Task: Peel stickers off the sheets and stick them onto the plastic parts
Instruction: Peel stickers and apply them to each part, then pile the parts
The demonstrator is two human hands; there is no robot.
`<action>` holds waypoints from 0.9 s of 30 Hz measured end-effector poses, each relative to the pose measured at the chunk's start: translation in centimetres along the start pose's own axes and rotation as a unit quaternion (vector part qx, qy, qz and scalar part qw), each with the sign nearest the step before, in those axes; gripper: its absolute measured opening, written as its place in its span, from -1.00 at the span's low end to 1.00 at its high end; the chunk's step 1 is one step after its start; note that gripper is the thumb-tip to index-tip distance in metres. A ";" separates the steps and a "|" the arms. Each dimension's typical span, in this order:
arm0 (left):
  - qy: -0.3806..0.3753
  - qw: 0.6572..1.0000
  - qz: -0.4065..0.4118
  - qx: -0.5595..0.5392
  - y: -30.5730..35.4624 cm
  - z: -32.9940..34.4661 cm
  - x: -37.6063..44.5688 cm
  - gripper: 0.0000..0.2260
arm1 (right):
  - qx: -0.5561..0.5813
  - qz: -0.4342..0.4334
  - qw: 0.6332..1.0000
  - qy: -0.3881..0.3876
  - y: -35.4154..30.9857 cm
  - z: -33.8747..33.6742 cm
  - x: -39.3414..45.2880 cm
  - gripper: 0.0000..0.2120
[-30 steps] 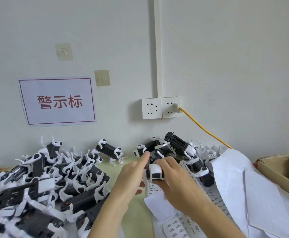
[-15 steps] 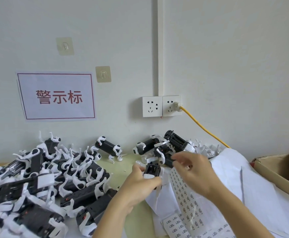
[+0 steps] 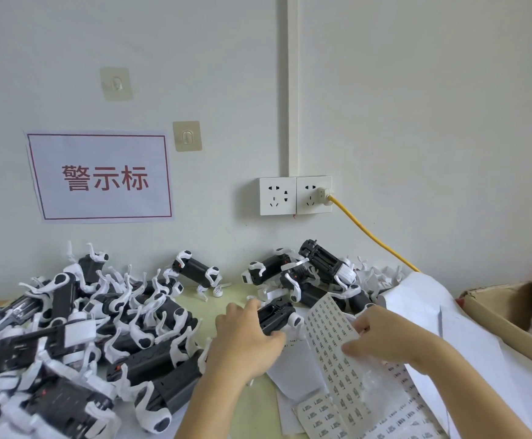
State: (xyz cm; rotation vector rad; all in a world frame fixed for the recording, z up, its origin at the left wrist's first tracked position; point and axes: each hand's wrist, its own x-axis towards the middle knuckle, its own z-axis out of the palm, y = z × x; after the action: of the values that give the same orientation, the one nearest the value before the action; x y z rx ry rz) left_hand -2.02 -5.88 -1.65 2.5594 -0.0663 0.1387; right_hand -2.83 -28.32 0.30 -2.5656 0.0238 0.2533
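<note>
Worktop [image 3: 239,403] w/ big pile of plastic parts [image 3: 78,337] at left. Sticker sheet [image 3: 331,346] curls up centre-right, right hand [image 3: 382,339] pinching its edge. Left hand [image 3: 242,340] grips one black-white part [image 3: 277,316], near centre.

The plastic parts [image 3: 150,324] are seen in black and white — a few marked with red dots. The sticker sheet [image 3: 331,337] is white, patterned with rows of small grey labels; the cable [image 3: 372,236] is yellow.
</note>
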 end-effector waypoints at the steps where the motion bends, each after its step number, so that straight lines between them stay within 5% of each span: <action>1: 0.026 0.999 0.019 0.023 0.1 0.0 -0.1 -0.57 | 0.036 0.000 0.999 0.010 -0.1 -0.2 -0.2 -0.76; 4: 0.132 0.985 0.108 0.018 0.9 -0.1 -0.4 -0.70 | 0.138 0.012 0.989 0.052 -0.4 -0.6 -0.6 -0.89; 8: 0.198 0.960 0.157 -0.122 3.2 0.3 -1.0 -0.89 | 0.215 -0.021 0.965 0.148 -0.6 -0.8 -0.7 -0.87; 10: 0.179 0.953 0.122 -0.212 4.4 0.7 -1.5 -0.99 | 0.304 -0.054 0.935 0.175 -1.1 -0.6 -0.7 -0.88; 14: 0.021 0.926 0.003 -0.376 5.1 0.7 -1.8 -0.74 | 0.403 -0.110 0.883 0.216 -2.7 0.2 -0.7 -0.89; 16: -0.015 0.908 0.008 -0.419 5.0 0.7 -1.7 -0.83 | 0.418 -0.127 0.876 0.204 -3.4 0.9 -0.8 -0.89; 21: 0.051 0.844 -0.016 -0.533 4.5 -0.1 -1.1 -0.86 | 0.459 -0.171 0.869 0.066 -3.9 2.1 -0.5 -0.83; 27: 0.096 0.844 -0.042 -0.526 3.5 0.0 -0.4 -0.88 | 0.471 -0.184 0.863 -0.006 -4.0 2.5 -0.2 -0.90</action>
State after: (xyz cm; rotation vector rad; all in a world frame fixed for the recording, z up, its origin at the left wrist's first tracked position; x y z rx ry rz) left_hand -2.66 -8.78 0.25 1.4294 0.0427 0.2414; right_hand -3.23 -23.57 0.40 -1.5440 -0.2796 0.0710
